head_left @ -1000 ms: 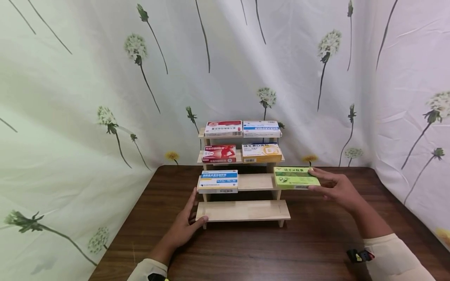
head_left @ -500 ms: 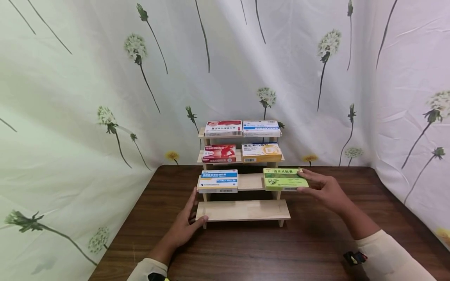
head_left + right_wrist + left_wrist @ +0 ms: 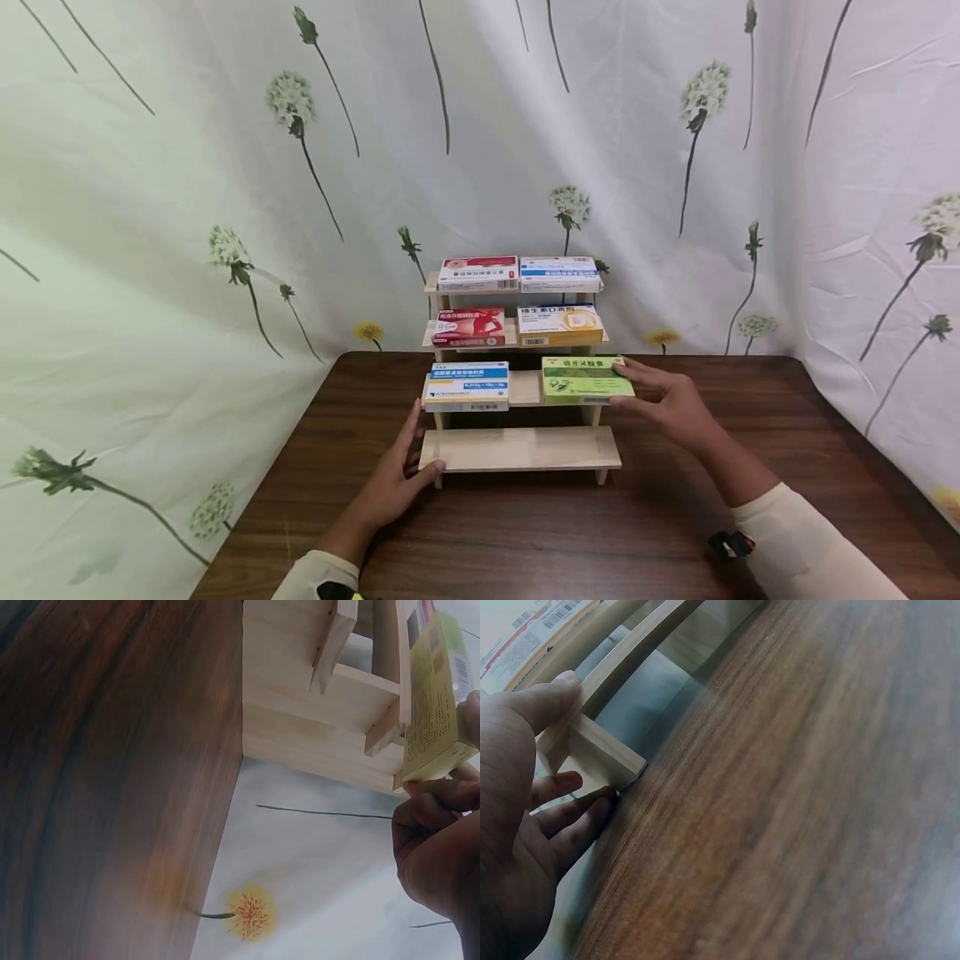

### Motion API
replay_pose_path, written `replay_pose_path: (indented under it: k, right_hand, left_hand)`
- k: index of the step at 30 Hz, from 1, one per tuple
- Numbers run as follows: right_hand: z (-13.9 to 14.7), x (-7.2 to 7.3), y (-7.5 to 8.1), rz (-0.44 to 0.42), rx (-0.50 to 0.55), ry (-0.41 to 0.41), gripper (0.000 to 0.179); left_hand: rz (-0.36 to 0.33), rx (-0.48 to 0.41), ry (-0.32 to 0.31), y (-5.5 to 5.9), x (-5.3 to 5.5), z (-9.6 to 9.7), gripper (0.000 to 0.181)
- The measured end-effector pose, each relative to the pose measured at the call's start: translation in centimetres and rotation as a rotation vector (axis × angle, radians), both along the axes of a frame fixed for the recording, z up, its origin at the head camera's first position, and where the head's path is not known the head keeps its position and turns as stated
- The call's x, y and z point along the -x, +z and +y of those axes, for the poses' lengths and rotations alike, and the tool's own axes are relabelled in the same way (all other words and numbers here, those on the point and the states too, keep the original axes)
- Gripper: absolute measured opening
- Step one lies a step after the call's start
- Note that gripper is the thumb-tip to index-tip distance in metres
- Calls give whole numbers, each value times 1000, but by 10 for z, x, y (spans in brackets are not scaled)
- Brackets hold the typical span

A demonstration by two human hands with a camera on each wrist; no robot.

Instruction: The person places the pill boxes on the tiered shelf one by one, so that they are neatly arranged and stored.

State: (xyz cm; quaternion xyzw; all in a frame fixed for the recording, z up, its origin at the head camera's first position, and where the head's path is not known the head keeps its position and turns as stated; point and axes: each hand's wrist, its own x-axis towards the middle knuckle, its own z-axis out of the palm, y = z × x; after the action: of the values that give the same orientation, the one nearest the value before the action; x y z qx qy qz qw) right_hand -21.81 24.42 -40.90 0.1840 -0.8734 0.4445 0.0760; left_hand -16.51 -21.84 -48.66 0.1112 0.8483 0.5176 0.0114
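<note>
My right hand [image 3: 663,404] pinches a green medicine box [image 3: 581,380] by its right end, thumb in front and fingers behind. The box lies over the right part of the third tier of a wooden step rack [image 3: 517,450]. In the right wrist view the green box [image 3: 439,705] is seen from below, its end between thumb and fingers. My left hand [image 3: 393,475] grips the rack's left end, thumb on the lowest tier. In the left wrist view its thumb [image 3: 551,701] presses the board and the other fingers reach around the leg. A blue-and-white medicine box [image 3: 467,386] lies left on the third tier.
On the second tier lie a red box [image 3: 468,327] and a yellow-and-white box [image 3: 559,324]. The top tier bears a red-and-white box [image 3: 478,273] and another blue-and-white box [image 3: 559,274]. The brown table [image 3: 525,542] ends at a flower-printed curtain [image 3: 487,183].
My right hand has carried the green box leftward, from beyond the rack's right end to over its third tier. The left hand has stayed at the rack's left end.
</note>
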Motion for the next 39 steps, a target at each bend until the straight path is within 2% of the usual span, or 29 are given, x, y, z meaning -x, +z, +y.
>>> replay_pose_path:
  k: [12, 26, 39]
  right_hand:
    - [-16, 5, -6, 33, 10, -10, 63]
    - [-20, 9, -9, -1, 59, -26, 64]
    - [-23, 12, -5, -31, 64, 0, 63]
  left_hand:
    - [11, -5, -8, 2, 0, 1, 101]
    - [10, -1, -11, 2, 0, 0, 101]
    - [4, 6, 0, 2, 0, 0, 101]
